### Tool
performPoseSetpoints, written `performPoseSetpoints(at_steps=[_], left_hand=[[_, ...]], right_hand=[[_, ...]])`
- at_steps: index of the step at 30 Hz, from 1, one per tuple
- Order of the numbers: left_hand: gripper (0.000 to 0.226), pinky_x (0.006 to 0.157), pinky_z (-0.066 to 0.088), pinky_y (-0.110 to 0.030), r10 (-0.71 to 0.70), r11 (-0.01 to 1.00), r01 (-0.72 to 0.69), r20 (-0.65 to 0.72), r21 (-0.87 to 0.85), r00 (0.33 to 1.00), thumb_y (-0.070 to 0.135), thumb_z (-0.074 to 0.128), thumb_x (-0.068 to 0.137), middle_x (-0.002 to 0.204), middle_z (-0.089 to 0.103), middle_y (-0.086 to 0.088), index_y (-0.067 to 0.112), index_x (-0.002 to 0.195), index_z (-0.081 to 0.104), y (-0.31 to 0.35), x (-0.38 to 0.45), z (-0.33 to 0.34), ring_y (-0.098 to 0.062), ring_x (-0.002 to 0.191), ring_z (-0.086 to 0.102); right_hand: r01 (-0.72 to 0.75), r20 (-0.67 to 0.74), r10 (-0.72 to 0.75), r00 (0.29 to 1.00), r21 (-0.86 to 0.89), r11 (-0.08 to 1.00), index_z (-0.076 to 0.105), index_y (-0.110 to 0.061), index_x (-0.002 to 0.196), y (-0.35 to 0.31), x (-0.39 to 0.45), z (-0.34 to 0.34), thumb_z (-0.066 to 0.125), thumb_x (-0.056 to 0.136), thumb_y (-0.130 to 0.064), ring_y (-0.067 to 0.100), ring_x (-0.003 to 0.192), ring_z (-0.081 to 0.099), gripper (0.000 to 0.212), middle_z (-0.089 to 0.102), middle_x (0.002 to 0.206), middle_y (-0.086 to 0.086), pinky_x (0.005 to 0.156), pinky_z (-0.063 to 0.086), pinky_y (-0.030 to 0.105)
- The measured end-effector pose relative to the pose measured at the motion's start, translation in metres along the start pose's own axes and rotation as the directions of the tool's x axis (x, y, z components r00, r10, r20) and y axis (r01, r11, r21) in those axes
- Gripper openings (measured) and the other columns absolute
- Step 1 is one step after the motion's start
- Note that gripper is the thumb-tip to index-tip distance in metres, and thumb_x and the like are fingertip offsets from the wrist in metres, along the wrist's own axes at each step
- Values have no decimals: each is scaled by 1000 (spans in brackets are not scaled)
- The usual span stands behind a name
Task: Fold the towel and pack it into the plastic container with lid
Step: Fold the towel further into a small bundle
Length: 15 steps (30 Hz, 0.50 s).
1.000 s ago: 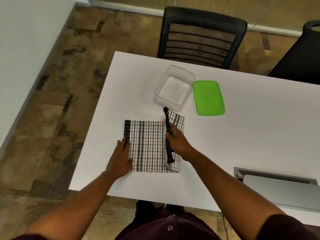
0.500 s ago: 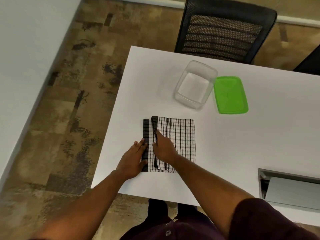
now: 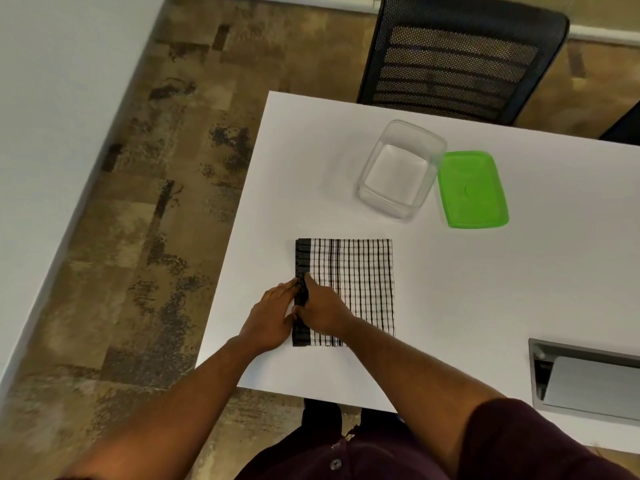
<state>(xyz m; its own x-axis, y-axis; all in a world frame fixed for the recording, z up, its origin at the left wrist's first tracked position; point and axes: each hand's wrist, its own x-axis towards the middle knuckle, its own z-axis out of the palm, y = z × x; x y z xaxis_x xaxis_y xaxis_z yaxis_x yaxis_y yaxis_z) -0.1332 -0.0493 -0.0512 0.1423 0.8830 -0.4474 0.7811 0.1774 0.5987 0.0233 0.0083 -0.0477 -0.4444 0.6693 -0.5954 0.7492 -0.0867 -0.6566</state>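
A black-and-white checked towel (image 3: 356, 275) lies folded flat on the white table (image 3: 519, 271), its dark border along the left edge. My left hand (image 3: 272, 318) rests beside that left edge, fingertips touching the border. On the towel's lower left part my right hand (image 3: 322, 311) pinches the border edge. Farther back stands the clear plastic container (image 3: 398, 169), with nothing in it. The green lid (image 3: 471, 188) lies flat just right of the container, touching it.
A black mesh chair (image 3: 460, 60) stands behind the table's far edge. A grey cable tray with a flap (image 3: 588, 379) is set into the table at the lower right. The table's left edge drops to a brown patterned floor (image 3: 156, 237).
My right hand carried the towel's right edge across to the left and laid it on the left border. The towel is now half as wide. Both hands meet at that edge.
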Motion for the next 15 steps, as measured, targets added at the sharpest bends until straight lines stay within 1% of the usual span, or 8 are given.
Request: performPoseSetpoints(at_steps=[2,4,6,8,10,12,13,15], left_hand=[[55,118,34,-40,-54,993,48,-50,-106,997,13,57,95,153,44,-3,15,148,43,-2,2,-1,-24,142,38],[38,106,43,-34,-140,983,117,-160,-143,977,14,63,92,132,58,-7,11,129,60,-4,4,0,-24,124,52],[21,85,49,-28,-273,954,230,-249,-191,929,30,67,91,107,65,-3,13,104,69,-1,6,0,-19,101,61],[31,62,45,-23,-365,923,315,-242,-223,899,48,67,88,82,66,4,19,80,65,3,8,3,-13,77,63],[38,55,44,-25,-412,902,363,-213,-235,886,53,70,84,69,65,8,20,69,60,6,9,7,-10,65,62],[33,61,53,-32,-457,876,407,-174,-260,872,44,74,83,68,66,6,19,67,61,7,10,12,-13,66,63],[30,64,55,-34,-469,870,421,-166,-258,867,40,75,83,68,66,5,18,68,61,7,9,14,-15,67,64],[28,61,52,-32,-449,885,410,-179,-219,875,36,76,83,69,65,5,18,69,60,6,6,16,-17,68,63]], right_hand=[[32,35,-31,999,-22,999,17,-8,161,-1,-2,2,63,95,-30,23,103,69,83,73,110,11,87,54,32],[53,4,-53,999,-44,998,41,-16,152,0,-7,1,63,93,-30,21,101,70,65,74,104,4,89,57,39],[20,-54,-19,998,10,1000,61,-23,132,4,-11,-3,61,91,-27,16,88,71,41,73,92,-5,83,60,41],[-29,-167,30,986,13,1000,67,-27,120,10,-17,-9,56,94,-25,10,76,68,29,69,87,-12,74,60,37],[-32,-340,-23,940,-154,988,68,-27,118,23,-22,-17,53,95,-22,11,92,65,27,68,104,-9,77,57,35],[-14,-423,-156,893,-372,928,65,-25,127,43,-25,-25,58,94,-21,22,119,57,34,61,128,0,89,55,41],[-16,-406,-186,895,-445,895,59,-25,136,54,-27,-29,61,93,-25,28,134,48,43,53,143,5,101,51,45],[-34,-294,-149,944,-536,844,32,-32,157,78,-35,-34,56,97,-43,31,158,9,66,15,170,9,126,22,50]])
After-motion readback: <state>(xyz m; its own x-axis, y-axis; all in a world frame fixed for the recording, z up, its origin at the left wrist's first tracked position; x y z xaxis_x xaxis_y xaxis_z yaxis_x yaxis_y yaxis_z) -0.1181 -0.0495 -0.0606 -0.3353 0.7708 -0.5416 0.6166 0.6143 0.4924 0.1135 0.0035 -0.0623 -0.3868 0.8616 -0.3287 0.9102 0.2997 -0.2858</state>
